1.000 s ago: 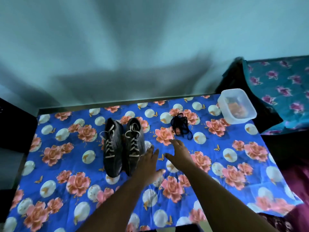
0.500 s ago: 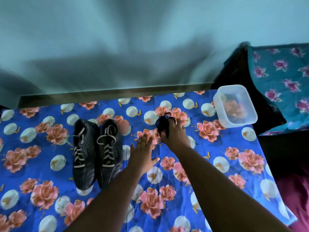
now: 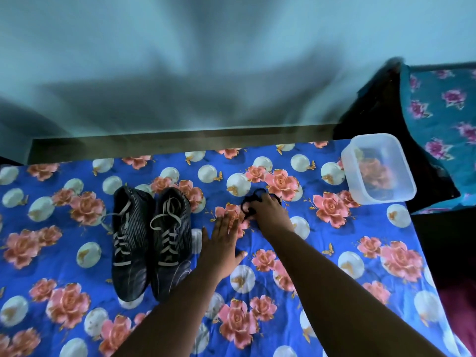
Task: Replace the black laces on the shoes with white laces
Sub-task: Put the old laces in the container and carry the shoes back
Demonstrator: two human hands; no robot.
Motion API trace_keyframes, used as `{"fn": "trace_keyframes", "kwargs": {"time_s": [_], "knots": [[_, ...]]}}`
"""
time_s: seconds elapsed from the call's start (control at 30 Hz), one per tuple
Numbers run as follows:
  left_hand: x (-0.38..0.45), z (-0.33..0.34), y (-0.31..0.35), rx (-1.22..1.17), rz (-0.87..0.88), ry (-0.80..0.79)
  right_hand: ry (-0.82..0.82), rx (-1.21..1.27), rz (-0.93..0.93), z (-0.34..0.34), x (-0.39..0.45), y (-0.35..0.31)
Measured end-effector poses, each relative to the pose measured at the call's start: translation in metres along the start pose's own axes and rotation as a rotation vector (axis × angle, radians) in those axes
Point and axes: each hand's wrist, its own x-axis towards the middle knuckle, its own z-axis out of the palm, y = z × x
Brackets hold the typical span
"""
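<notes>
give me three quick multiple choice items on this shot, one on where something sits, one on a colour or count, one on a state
1. Where is the clear plastic container?
A. between the shoes
B. at the far right corner of the floral sheet
C. in the left hand

2. What colour are the laces now threaded in the two shoes?
A. white
B. red
C. black

3. What is the right hand doing?
A. lying flat and empty
B. lifting a shoe
C. gripping the bundle of black laces

Key: 1 B, the container stands far right, away from the shoes. 2 A, pale laces cross both dark uppers. 3 C, the fingers curl over the black bundle, while the left hand is spread open with fingers straight.
</notes>
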Motion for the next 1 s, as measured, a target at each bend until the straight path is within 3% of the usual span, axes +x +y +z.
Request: {"fn": "trace_keyframes", "kwargs": {"time_s": [0.3, 0.57, 0.8, 1.0], "knots": [[0.017, -0.028, 0.026, 0.009, 0.066, -0.023, 0.191, 0.572, 0.151, -0.042, -0.031, 0.038], [0.03, -0.063, 0.065, -0.033, 0.072, -0.074, 0.437, 0.794, 0.171, -0.13, -0.061, 0.087], [0.046, -0.085, 0.12, 0.028, 0.179, -0.081, 0.651, 0.683, 0.17, -0.207, -0.083, 0.134], [0.062, -0.07, 0.148, 0.057, 0.164, -0.088, 0.552, 0.394, 0.344, -0.205, -0.063, 0.202]]}}
